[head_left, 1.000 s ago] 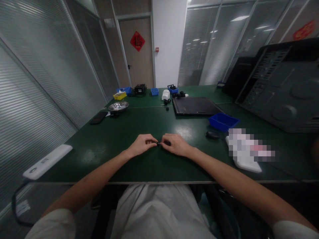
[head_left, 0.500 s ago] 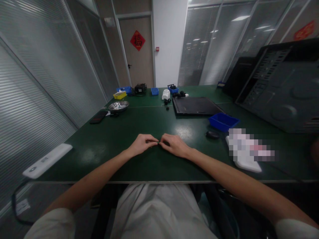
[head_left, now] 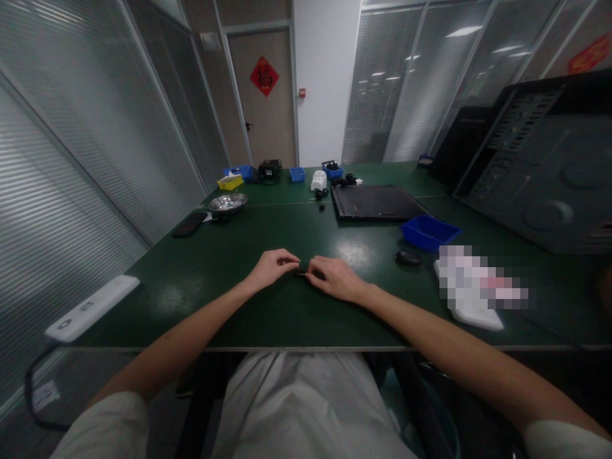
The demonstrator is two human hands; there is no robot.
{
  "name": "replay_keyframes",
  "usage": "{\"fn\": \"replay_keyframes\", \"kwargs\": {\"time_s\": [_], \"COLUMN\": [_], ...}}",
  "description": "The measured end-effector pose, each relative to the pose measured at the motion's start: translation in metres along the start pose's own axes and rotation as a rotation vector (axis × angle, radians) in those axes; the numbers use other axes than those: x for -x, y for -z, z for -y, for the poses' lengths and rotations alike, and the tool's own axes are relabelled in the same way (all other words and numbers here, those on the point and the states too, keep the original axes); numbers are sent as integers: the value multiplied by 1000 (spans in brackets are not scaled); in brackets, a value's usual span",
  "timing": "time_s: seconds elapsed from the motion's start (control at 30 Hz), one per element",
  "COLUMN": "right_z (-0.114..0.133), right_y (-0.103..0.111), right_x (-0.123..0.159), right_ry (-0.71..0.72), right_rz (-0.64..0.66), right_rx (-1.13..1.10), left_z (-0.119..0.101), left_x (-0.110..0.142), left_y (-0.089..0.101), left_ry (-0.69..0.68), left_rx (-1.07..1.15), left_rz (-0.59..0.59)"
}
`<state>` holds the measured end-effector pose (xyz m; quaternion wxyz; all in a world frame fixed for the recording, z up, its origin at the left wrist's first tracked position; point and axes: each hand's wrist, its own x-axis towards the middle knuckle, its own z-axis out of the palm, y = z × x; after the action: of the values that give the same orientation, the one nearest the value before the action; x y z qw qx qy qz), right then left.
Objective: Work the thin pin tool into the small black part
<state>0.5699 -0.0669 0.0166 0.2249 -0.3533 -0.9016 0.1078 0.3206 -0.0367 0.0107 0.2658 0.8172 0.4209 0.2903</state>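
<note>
Over the middle of the green table my right hand (head_left: 335, 276) is closed in a pinch. A small, thin dark piece (head_left: 299, 274) sticks out to the left from its fingertips, too small to tell its kind. Just left of it and slightly farther from me is my left hand (head_left: 271, 268), thumb and forefinger pressed together. Whether anything sits between those fingers I cannot make out. The two hands are close but apart.
A black mouse (head_left: 408, 257), a blue tray (head_left: 430, 233) and a black flat panel (head_left: 380, 203) lie to the right, with a large dark metal case (head_left: 535, 172) beyond. On the left are a white power strip (head_left: 93, 308), a phone (head_left: 190, 225) and a metal bowl (head_left: 228, 203).
My left hand has moved a little up and to the left, away from my right fingertips. More of the thin dark piece shows now. My right hand stays in place.
</note>
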Motion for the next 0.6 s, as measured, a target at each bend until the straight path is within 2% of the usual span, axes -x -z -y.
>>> {"fn": "replay_keyframes", "kwargs": {"time_s": [0.1, 0.2, 0.43, 0.53, 0.6], "right_z": [1, 3, 8, 23, 42], "right_y": [0, 2, 10, 16, 24], "right_x": [0, 1, 1, 1, 3], "right_ry": [3, -3, 35, 142, 211], "right_rz": [-1, -3, -15, -14, -6], "right_rx": [8, 26, 6, -48, -96], "left_z": [7, 9, -11, -19, -21], "left_x": [-6, -7, 8, 14, 15], "left_y": [-3, -4, 4, 2, 0], "left_ry": [-85, -114, -170, -233, -260], "left_rx": [-110, -165, -112, -133, -158], "left_rz": [10, 13, 29, 57, 54]}}
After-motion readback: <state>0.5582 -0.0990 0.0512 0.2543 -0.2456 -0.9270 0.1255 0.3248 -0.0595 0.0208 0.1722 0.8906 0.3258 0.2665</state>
